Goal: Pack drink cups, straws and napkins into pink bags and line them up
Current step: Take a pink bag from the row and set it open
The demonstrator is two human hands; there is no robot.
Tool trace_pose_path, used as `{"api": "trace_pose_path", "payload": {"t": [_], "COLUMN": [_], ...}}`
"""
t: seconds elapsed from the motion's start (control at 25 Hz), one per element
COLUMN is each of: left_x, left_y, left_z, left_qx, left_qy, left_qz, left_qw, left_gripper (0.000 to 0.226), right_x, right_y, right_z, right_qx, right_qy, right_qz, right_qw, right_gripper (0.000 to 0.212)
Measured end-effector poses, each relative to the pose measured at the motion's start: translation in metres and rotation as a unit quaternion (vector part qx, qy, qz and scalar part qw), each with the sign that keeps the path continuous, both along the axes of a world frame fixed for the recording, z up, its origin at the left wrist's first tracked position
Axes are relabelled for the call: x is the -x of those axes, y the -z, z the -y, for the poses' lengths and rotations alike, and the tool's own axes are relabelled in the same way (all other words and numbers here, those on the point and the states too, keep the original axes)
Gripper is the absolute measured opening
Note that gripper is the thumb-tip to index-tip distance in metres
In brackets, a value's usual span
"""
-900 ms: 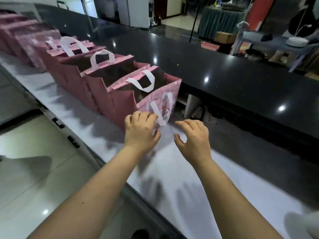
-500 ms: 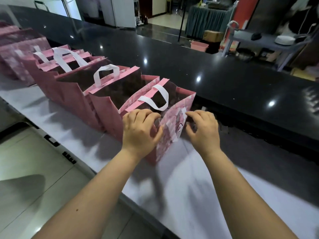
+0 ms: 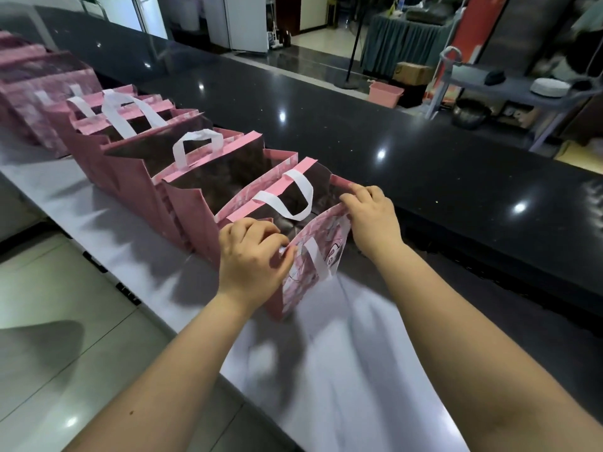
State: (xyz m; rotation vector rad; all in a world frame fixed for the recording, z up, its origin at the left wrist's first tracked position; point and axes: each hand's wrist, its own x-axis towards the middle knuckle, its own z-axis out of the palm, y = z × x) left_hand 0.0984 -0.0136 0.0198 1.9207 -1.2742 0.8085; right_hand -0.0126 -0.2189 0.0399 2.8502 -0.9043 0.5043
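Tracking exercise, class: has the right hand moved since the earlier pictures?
Yes. The right hand went forward off the white counter to grip the nearest bag.

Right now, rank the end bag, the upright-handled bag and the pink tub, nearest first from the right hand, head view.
1. The end bag: held by the right hand.
2. The upright-handled bag: further left.
3. The pink tub: beyond the black counter.

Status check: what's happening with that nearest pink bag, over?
Left grip holds bag by near rim. Right grip pinches far rim. Bag upright, end of row. Next bag close alongside, nothing else in the way.
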Motion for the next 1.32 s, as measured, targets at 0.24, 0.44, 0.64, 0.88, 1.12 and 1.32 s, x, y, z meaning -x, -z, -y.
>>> {"api": "trace_pose_path", "payload": {"t": [0.24, 0.44, 0.64, 0.88, 1.12, 1.32], "left_x": [0.021, 0.055, 0.092, 0.141, 0.197, 0.244], "left_y": [0.003, 0.008, 0.009, 0.005, -0.001, -0.004], "left_z": [-0.010, -0.014, -0.008, -0.010, -0.003, 0.006], "left_qx": [0.009, 0.031, 0.017, -0.004, -0.039, -0.051], "left_qy": [-0.046, -0.033, 0.023, 0.135, 0.234, 0.289], "left_qz": [-0.009, 0.014, 0.053, 0.061, 0.062, 0.056], "left_qw": [0.999, 0.999, 0.998, 0.989, 0.969, 0.954], "left_gripper": [0.014, 0.015, 0.010, 0.014, 0.009, 0.007], "right_x": [0.049, 0.115, 0.181, 0.243, 0.315, 0.367], "right_y": [0.005, 0.010, 0.016, 0.012, 0.017, 0.012], "right_z": [-0.006, -0.027, -0.052, -0.107, -0.160, -0.185], "right_qx": [0.056, 0.077, 0.066, 0.093, 0.106, 0.121], "right_qy": [-0.055, -0.064, -0.008, 0.078, 0.208, 0.275], "right_qz": [0.095, 0.115, 0.122, 0.166, 0.159, 0.153], "right_qw": [0.992, 0.988, 0.990, 0.979, 0.959, 0.941], "right_gripper": [0.025, 0.023, 0.025, 0.022, 0.022, 0.023]}}
